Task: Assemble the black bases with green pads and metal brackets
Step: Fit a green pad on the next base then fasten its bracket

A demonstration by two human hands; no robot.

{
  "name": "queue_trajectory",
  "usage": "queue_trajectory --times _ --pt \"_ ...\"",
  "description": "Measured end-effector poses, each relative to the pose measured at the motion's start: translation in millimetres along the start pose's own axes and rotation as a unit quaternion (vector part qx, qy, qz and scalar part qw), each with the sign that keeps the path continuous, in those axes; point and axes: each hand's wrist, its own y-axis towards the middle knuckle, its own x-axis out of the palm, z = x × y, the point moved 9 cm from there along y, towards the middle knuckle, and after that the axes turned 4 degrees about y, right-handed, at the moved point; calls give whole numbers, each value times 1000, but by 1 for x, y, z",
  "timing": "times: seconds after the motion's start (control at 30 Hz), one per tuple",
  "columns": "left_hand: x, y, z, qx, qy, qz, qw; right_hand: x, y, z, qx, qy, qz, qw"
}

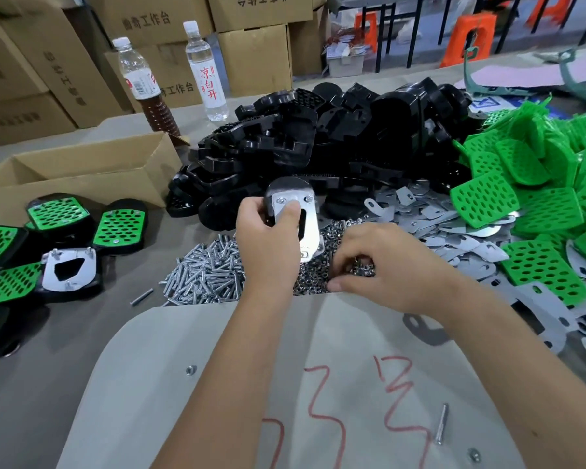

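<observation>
My left hand (268, 228) grips a black base with a metal bracket (310, 225) laid on its underside, thumb pressing on the bracket; two screw ends poke up near its top. My right hand (383, 265) reaches into the pile of small nuts (313, 275), fingers curled and picking among them. A heap of black bases (318, 140) lies behind. Green perforated pads (538, 204) are piled at the right, loose metal brackets (433, 214) between them. A pile of screws (210, 275) lies left of the nuts.
Finished bases with green pads (58, 214) lie at the left, one turned bracket-up (69, 269). An open cardboard box (82, 170) and two bottles (205, 69) stand behind. A grey sheet with red marks (251, 384) lies in front, with a loose screw (441, 428) and nut (191, 369) on it.
</observation>
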Motion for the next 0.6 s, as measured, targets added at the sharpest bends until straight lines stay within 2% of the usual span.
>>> queue_trajectory --times 0.17,0.23,0.27,0.3,0.4,0.47,0.6 --pt "-1 2 -15 -27 -13 6 1000 3 2 4 24 -12 -8 1000" --pt "-2 4 -16 -26 -18 9 999 -2 1 6 33 17 39 999" --pt "-3 5 -15 -22 -18 9 1000 -9 1 7 40 72 88 993" --pt "-2 5 -14 -15 -13 5 1000 -18 -2 11 48 151 143 977" --pt "9 -1 -9 3 0 -36 999 -35 -10 24 55 380 258 886" --pt "18 -6 -7 1 -3 -72 997 -40 -12 27 49 440 284 850" --pt "29 -12 -7 6 -11 -113 994 -39 -12 25 35 491 273 827"
